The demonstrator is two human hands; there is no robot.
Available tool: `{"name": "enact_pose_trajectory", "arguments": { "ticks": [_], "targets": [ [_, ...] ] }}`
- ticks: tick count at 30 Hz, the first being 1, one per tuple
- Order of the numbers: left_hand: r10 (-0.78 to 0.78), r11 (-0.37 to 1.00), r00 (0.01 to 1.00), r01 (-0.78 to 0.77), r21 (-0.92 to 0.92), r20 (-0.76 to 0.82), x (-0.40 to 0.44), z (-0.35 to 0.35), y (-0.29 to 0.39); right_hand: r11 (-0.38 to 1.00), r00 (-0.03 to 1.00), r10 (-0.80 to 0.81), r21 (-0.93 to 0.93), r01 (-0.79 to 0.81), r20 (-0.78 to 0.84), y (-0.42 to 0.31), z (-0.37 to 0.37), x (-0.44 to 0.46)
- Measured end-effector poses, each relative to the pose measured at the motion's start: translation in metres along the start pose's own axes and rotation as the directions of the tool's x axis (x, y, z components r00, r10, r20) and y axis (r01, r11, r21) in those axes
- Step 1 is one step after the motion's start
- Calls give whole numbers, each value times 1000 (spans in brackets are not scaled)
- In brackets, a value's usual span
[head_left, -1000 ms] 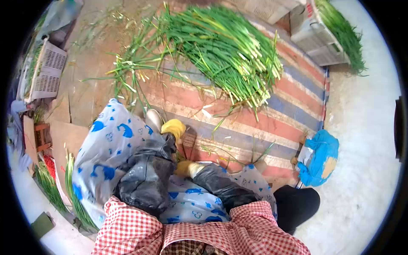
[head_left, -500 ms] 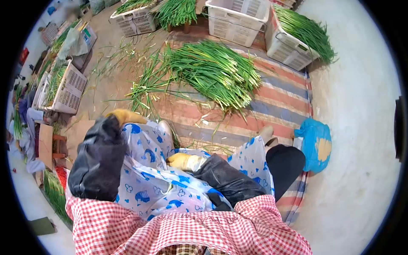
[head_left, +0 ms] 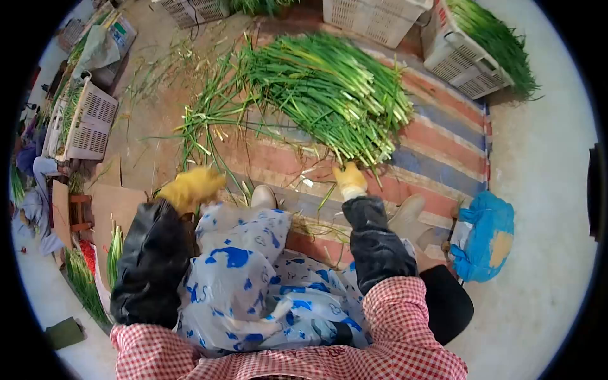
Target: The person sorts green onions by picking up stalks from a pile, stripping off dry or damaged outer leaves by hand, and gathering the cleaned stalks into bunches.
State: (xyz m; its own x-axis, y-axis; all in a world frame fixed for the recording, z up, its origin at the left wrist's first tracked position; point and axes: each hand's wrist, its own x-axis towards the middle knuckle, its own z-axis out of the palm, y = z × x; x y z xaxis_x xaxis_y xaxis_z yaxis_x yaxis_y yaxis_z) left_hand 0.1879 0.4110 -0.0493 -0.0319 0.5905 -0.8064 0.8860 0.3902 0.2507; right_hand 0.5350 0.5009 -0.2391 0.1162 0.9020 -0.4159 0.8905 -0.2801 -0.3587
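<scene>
A large pile of chives (head_left: pixel 323 88), green with pale stalk ends, lies on the striped sheet in front of me. My right hand (head_left: pixel 350 180), in a yellow glove, is at the near edge of the pile, by the pale ends. Its fingers look apart, with no stalk plainly held. My left hand (head_left: pixel 193 189), also gloved in yellow, hovers at the left above my knee, smeared by motion, so its fingers cannot be read. A white plastic apron with blue prints (head_left: pixel 237 269) covers my lap.
Loose stalks (head_left: pixel 209 120) are scattered left of the pile. White crates (head_left: pixel 373 22) stand at the back, one at right full of chives (head_left: pixel 487 38). Another crate (head_left: pixel 92 123) stands left. A blue bag (head_left: pixel 484 237) sits by the right wall. A person's leg (head_left: pixel 44 183) shows far left.
My right hand has gone from my lap forward and right to the pile's stalk ends. My left hand has shifted slightly and come off the apron. The view has tilted a little downward.
</scene>
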Motion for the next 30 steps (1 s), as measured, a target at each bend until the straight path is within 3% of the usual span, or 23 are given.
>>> {"name": "enact_pose_trajectory", "arguments": {
  "ticks": [2, 4, 6, 7, 10, 11, 12, 13, 15, 17, 18, 19, 20, 21, 22, 24, 25, 27, 28, 29, 30],
  "targets": [
    [98, 944, 981, -145, -298, -167, 58, 5, 18, 1000, 992, -28, -6, 29, 127, 3, 14, 27],
    [144, 785, 989, -130, -606, -25, 88, 16, 51, 996, 983, -62, 74, 50, 174, -1, 25, 36],
    [229, 738, 968, -106, -666, 99, 128, 47, 58, 965, 953, -125, 258, 51, 278, 1, 47, 35],
    [199, 745, 962, -26, -666, 186, 140, 62, 65, 925, 922, -158, 380, 13, 353, -4, 57, 24],
    [241, 667, 929, 51, -743, 280, 147, 99, 67, 849, 720, -521, 370, 378, 459, -31, 84, -52],
    [379, 342, 879, 157, -927, 289, 143, 110, 61, 844, 668, -536, 346, 411, 515, -42, 79, -78],
    [507, -22, 829, 287, -958, 236, 142, 118, 54, 834, 613, -549, 326, 445, 568, -53, 75, -104],
    [679, -21, 712, 262, -965, 179, 148, 128, 34, 845, 579, -535, 365, 392, 615, -58, 65, -120],
    [635, 62, 762, 115, -991, 128, 140, 124, 10, 806, 522, -570, 310, 504, 634, -49, 71, -122],
    [269, -224, 948, -111, -968, -171, 107, 95, 11, 793, 722, -556, 524, 312, 411, -26, 62, -111],
    [84, -424, 935, -278, -862, -343, 84, 73, 17, 816, 760, -559, 379, 436, 331, -20, 54, -97],
    [57, -425, 932, -302, -853, -358, 96, 79, -1, 856, 813, -496, 330, 398, 307, -24, 50, -81],
    [88, -428, 958, -210, -879, -272, 122, 96, -24, 892, 859, -429, 285, 352, 280, -27, 46, -65],
    [126, -429, 975, -114, -896, -184, 134, 103, -40, 930, 906, -266, 335, 151, 329, -36, 47, -56],
    [14, -256, 996, -80, -963, -86, 111, 97, -17, 926, 900, -285, 338, 168, 331, -52, 45, -58],
    [223, -295, 973, 7, -956, -61, 107, 102, -6, 720, 809, -367, 691, -66, 460, -75, 39, -68],
    [308, -336, 949, 38, -941, -72, 94, 101, 4, 718, 813, -361, 693, -71, 457, -87, 36, -75],
    [338, -280, 936, -3, -960, -101, 87, 108, 6, 474, 680, -326, 736, -483, 656, -108, 35, -87],
    [368, -227, 919, -58, -972, -141, 87, 104, 9, 539, 633, -326, 688, -485, 702, -107, 45, -80],
    [260, -220, 935, -188, -957, -243, 87, 94, 4, 529, 653, -307, 694, -487, 692, -99, 51, -72],
    [244, -318, 880, -324, -891, -408, 80, 81, -3, 686, 821, -297, 707, -172, 488, -91, 52, -68]
  ]
}}
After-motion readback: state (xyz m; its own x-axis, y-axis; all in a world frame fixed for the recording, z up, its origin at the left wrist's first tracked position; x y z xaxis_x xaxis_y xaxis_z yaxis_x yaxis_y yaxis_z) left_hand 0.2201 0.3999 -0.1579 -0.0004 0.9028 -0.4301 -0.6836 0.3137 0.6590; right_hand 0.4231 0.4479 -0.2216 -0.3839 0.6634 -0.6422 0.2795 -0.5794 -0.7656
